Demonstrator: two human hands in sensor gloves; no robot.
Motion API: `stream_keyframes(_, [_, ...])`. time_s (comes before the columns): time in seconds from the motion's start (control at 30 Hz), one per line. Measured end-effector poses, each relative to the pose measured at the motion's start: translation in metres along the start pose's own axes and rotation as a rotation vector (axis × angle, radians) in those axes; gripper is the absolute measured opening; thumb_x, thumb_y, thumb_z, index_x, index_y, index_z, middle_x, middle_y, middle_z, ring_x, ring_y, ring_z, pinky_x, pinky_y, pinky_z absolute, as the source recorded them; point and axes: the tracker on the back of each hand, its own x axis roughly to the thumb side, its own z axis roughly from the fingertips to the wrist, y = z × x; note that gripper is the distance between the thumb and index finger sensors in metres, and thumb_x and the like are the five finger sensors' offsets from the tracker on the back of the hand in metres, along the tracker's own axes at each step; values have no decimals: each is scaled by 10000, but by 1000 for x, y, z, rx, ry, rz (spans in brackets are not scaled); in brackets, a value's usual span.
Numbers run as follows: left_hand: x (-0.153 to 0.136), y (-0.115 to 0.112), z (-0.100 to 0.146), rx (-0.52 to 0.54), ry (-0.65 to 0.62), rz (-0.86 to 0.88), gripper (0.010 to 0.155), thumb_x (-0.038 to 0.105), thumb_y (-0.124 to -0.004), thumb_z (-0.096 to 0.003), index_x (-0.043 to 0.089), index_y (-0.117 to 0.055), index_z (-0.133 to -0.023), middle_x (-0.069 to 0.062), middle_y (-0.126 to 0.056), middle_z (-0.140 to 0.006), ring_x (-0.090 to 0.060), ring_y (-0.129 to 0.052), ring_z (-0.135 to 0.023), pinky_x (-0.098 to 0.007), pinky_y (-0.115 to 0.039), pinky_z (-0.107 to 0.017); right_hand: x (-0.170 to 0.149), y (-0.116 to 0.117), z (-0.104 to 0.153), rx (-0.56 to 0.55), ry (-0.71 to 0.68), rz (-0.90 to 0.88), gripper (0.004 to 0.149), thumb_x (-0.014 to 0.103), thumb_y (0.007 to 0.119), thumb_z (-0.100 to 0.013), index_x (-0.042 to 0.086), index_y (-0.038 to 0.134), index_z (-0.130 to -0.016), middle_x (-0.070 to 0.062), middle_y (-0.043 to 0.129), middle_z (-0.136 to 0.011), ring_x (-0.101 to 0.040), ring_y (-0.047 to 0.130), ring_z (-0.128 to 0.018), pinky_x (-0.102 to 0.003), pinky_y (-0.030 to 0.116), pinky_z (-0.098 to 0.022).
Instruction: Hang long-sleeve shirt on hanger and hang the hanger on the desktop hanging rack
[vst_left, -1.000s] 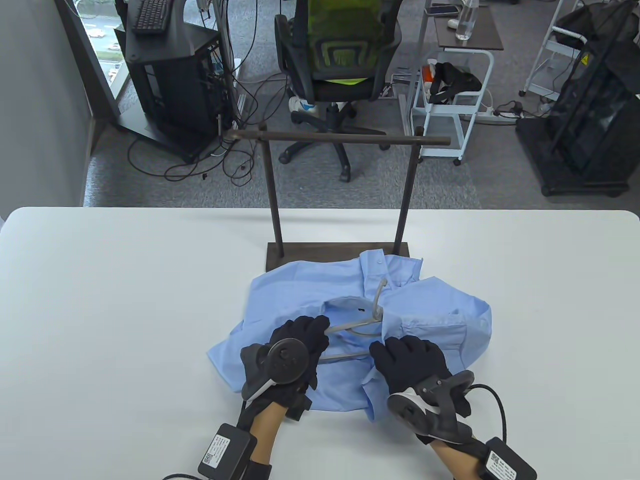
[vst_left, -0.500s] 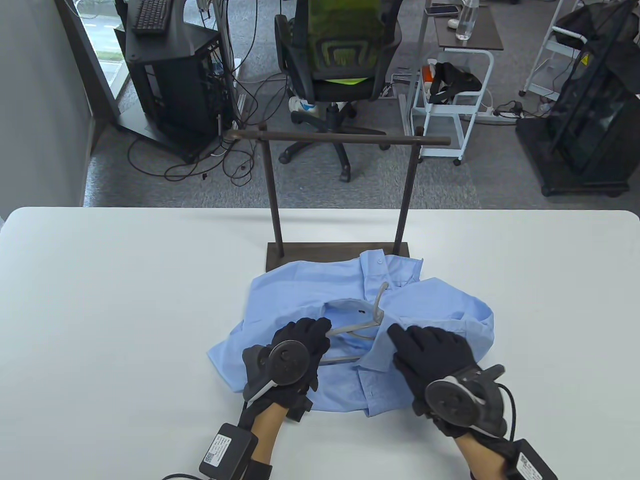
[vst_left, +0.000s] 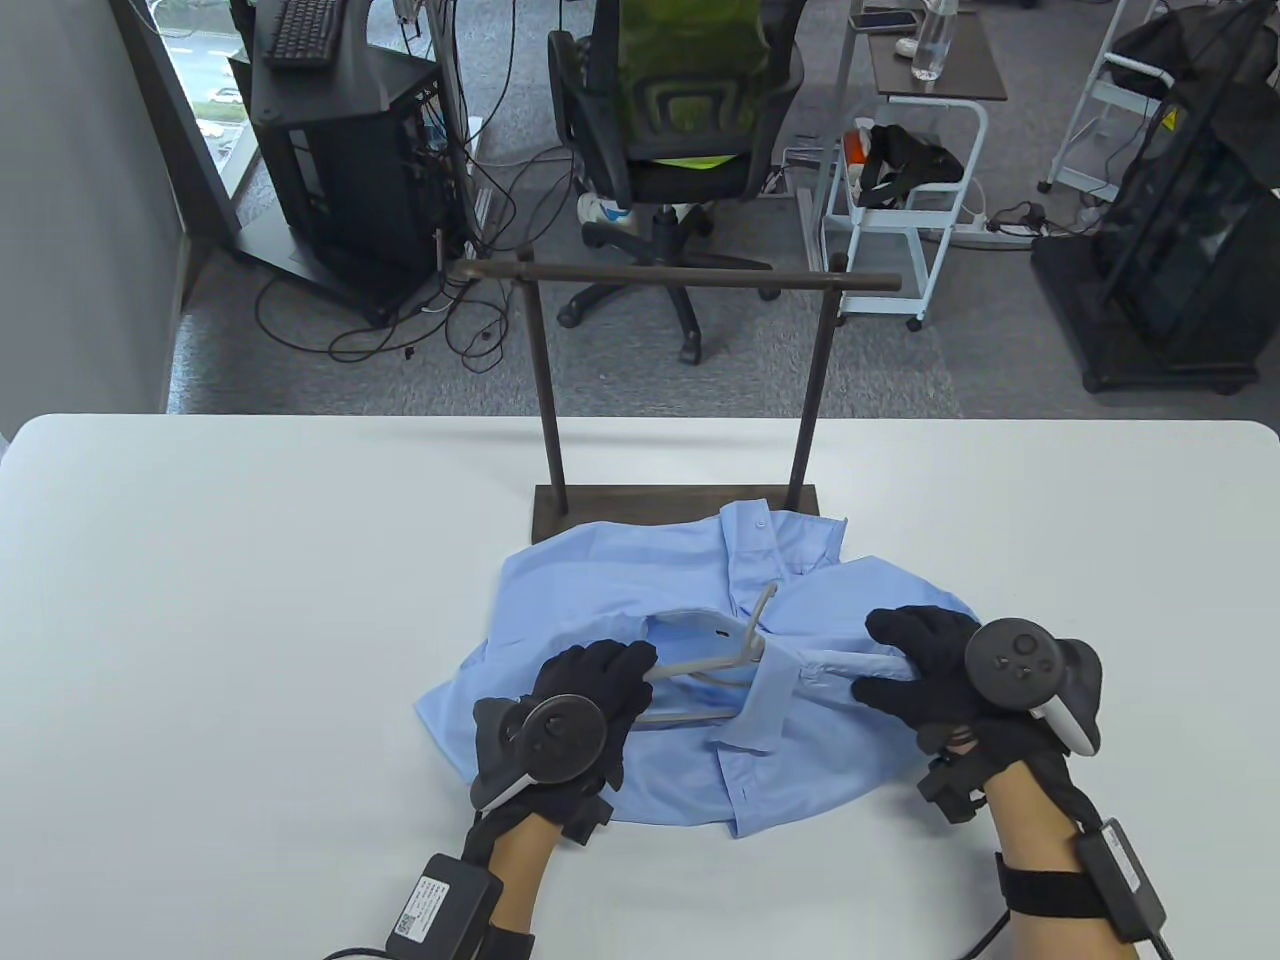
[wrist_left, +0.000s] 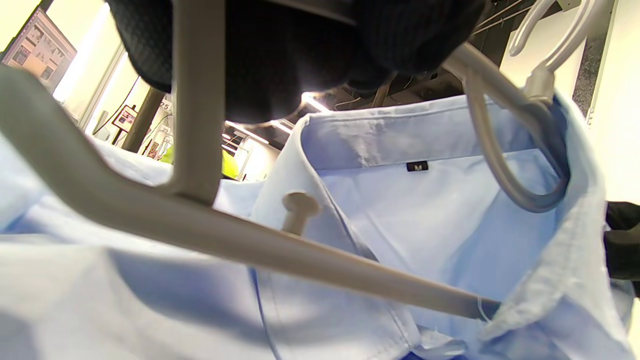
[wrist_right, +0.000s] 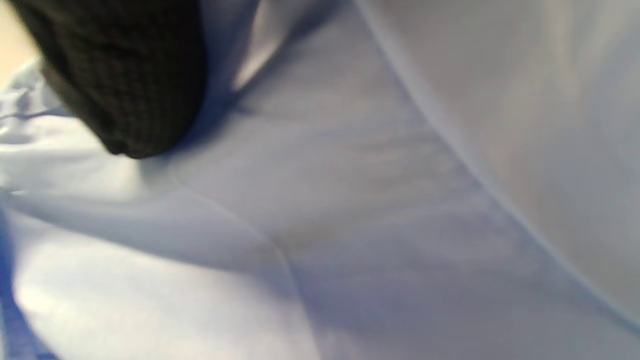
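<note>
A light blue long-sleeve shirt (vst_left: 620, 570) lies crumpled on the white table (vst_left: 250, 600) in front of the dark rack (vst_left: 690, 278). A grey hanger (vst_left: 700, 662) sits in the shirt's open collar, its hook (vst_left: 762, 608) pointing toward the rack. My left hand (vst_left: 590, 690) grips the hanger's left arm; the left wrist view shows the hanger bars (wrist_left: 280, 250) and the collar label (wrist_left: 417, 166) close up. My right hand (vst_left: 925, 665) pinches a bunched fold of the shirt at its right shoulder. Blue cloth (wrist_right: 375, 210) fills the right wrist view under a gloved finger (wrist_right: 130, 80).
The rack's base (vst_left: 600, 500) stands just behind the shirt, partly covered by it. Past the table's far edge are an office chair (vst_left: 680, 110), a computer tower (vst_left: 340, 150) and a white cart (vst_left: 910, 200) on the floor.
My right hand has moved from the shirt's front placket out to the right shoulder and gathered cloth there, pulling it rightward. The left hand stays on the hanger.
</note>
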Motion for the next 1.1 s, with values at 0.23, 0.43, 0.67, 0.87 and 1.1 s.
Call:
stream_keyframes(0.23, [4, 2, 0, 20, -13, -40, 512, 427, -756, -435, 315, -713, -934, 13, -825, -856, -206, -960, -576, -527, -742, -666, -7, 11, 0, -135, -42, -44, 386, 537, 960, -289, 232, 1006, -521, -88, 1000, -540, -361, 994, -459, -546, 834, -382])
stream_keyframes(0.43, [6, 14, 7, 152, 4, -26, 650, 496, -757, -442, 302, -569, -1033, -21, -588, -1063, -274, -789, -907, -579, -550, -740, -9, 10, 2, -231, -45, -72, 375, 578, 963, -273, 247, 1017, -440, -70, 1024, -387, -298, 1011, -233, -437, 891, -156])
stream_keyframes(0.67, [29, 34, 18, 339, -51, -216, 496, 503, -779, -441, 218, -813, -847, -82, -811, -860, -278, -926, -627, -554, -705, -616, -11, -1, 7, -280, 7, -66, 377, 585, 958, -284, 244, 1016, -436, -70, 1022, -359, -267, 998, -165, -401, 885, -91])
stream_keyframes(0.87, [43, -11, 4, 17, 123, -228, 565, 532, -827, -417, 59, -1016, -661, -195, -1032, -570, -352, -1050, -286, -612, -841, -359, -1, -2, 12, -304, 40, 0, 378, 586, 954, -290, 245, 1014, -443, -69, 1021, -365, -265, 999, -171, -399, 886, -104])
stream_keyframes(1.1, [46, -59, -14, -160, 242, -311, 760, 638, -741, -409, -12, -1024, -682, -264, -1034, -589, -426, -1068, -307, -657, -831, -332, 11, -2, 20, -310, 49, 50, 379, 588, 951, -295, 247, 1012, -447, -65, 1021, -369, -263, 1000, -175, -397, 887, -105])
